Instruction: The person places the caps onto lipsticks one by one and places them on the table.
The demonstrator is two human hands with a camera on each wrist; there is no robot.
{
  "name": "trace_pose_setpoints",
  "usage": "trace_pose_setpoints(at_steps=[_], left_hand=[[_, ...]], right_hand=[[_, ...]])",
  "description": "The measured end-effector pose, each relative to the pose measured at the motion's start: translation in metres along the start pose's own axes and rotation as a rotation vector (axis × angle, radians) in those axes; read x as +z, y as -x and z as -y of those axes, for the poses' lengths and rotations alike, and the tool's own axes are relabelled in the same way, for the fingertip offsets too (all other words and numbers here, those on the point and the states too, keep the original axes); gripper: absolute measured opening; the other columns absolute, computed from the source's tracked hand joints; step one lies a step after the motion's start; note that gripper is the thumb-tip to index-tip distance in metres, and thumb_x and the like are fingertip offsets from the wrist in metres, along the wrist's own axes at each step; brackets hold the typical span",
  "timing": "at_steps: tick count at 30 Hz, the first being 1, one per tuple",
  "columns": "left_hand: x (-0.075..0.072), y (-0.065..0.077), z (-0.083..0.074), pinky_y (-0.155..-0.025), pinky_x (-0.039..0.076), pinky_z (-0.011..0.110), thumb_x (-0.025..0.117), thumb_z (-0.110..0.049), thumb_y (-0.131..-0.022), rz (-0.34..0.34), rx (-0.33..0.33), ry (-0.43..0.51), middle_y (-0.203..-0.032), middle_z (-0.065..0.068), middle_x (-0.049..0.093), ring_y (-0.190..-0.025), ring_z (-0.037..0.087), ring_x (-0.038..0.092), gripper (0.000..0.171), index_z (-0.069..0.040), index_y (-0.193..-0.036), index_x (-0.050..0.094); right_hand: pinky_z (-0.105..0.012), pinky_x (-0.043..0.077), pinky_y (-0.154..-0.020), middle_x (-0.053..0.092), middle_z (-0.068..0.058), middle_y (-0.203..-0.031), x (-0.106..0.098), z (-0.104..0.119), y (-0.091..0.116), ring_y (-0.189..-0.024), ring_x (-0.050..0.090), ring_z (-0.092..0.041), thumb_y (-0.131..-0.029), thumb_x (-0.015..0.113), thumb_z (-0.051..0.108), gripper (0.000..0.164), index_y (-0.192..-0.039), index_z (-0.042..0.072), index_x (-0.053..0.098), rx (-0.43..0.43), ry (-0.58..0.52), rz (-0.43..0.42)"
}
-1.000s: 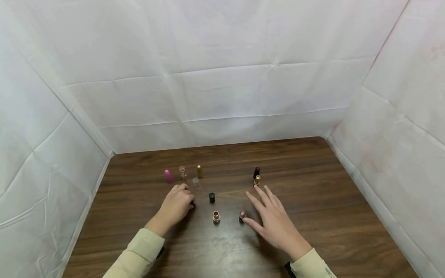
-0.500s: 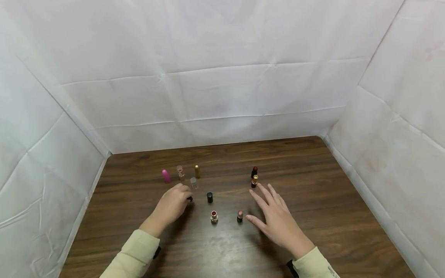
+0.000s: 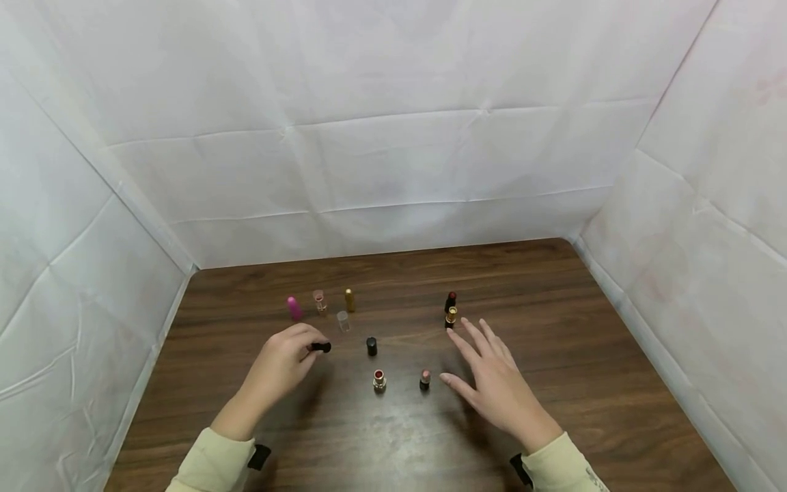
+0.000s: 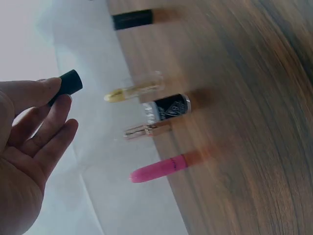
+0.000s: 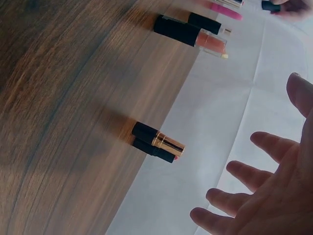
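My left hand (image 3: 279,359) pinches a small black lipstick cap (image 4: 71,82) between thumb and fingers, held above the left side of the table. To its right a dark cap (image 3: 371,346) stands on the wood. Fingers spread, my right hand (image 3: 494,383) hovers over the right side and holds nothing. Just left of its thumb is an uncapped pink lipstick (image 3: 425,380) in a black base. Beyond its fingertips, a gold-and-black lipstick (image 5: 159,139) stands against a black one with a red tip (image 3: 451,301). A red lipstick (image 3: 379,381) with a gold base stands near the middle.
Past my left hand stand a bright pink tube (image 3: 294,309), a clear-topped lipstick (image 3: 320,302), a gold tube (image 3: 350,301) and a clear cap (image 3: 343,322). White cloth (image 3: 393,164) walls off the back and sides of the wooden table (image 3: 522,287).
My left hand has drawn back to the left and lifted, bringing the black cap into plainer sight. My right hand has shifted slightly away from the pink lipstick.
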State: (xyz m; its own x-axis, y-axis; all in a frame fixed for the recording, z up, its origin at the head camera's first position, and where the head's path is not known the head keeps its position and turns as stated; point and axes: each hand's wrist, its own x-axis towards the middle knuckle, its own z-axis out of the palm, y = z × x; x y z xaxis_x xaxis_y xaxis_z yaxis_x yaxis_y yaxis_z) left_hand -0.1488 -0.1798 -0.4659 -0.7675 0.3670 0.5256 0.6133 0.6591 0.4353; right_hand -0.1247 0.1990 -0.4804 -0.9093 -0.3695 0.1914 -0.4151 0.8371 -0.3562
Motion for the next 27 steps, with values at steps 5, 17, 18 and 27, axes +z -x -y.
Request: trace_pose_setpoints(at_steps=[5, 17, 18, 27], left_hand=[[-0.009, 0.005, -0.012, -0.071, 0.063, 0.032, 0.089, 0.017, -0.074, -0.053, -0.026, 0.111, -0.099, 0.001, 0.077, -0.083, 0.015, 0.072, 0.032, -0.005, -0.093, 0.079], [-0.024, 0.024, -0.015, -0.077, 0.064, 0.024, 0.087, 0.012, -0.079, -0.127, -0.187, 0.287, -0.101, 0.003, 0.078, -0.087, 0.012, 0.072, 0.029, -0.004, -0.101, 0.081], [-0.024, 0.026, -0.015, -0.077, 0.063, 0.022, 0.087, 0.013, -0.078, -0.131, -0.191, 0.287, -0.100, 0.003, 0.078, -0.086, 0.011, 0.071, 0.028, -0.004, -0.100, 0.081], [-0.017, 0.033, -0.016, -0.077, 0.064, 0.024, 0.087, 0.011, -0.079, -0.123, -0.213, 0.312, -0.099, 0.002, 0.078, -0.085, 0.010, 0.070, 0.027, -0.005, -0.100, 0.081]], right_hand=[[-0.075, 0.033, -0.118, 0.040, -0.019, -0.167, 0.006, -0.004, -0.001, -0.156, 0.030, -0.047, -0.096, 0.080, 0.045, 0.082, -0.163, 0.014, 0.045, -0.008, 0.001, 0.011], [-0.053, 0.053, -0.107, 0.074, 0.000, -0.124, 0.063, -0.011, -0.030, -0.122, 0.066, -0.026, -0.089, 0.090, 0.027, 0.050, -0.133, 0.011, 0.073, 0.038, -0.338, 0.254], [-0.051, 0.054, -0.105, 0.074, 0.003, -0.119, 0.065, -0.011, -0.032, -0.118, 0.067, -0.023, -0.089, 0.090, 0.025, 0.043, -0.128, 0.012, 0.075, 0.023, -0.343, 0.252], [-0.035, 0.056, -0.087, 0.065, 0.018, -0.095, 0.075, -0.016, -0.033, -0.093, 0.060, -0.006, -0.090, 0.088, 0.014, 0.017, -0.095, 0.024, 0.075, -0.011, -0.330, 0.209]])
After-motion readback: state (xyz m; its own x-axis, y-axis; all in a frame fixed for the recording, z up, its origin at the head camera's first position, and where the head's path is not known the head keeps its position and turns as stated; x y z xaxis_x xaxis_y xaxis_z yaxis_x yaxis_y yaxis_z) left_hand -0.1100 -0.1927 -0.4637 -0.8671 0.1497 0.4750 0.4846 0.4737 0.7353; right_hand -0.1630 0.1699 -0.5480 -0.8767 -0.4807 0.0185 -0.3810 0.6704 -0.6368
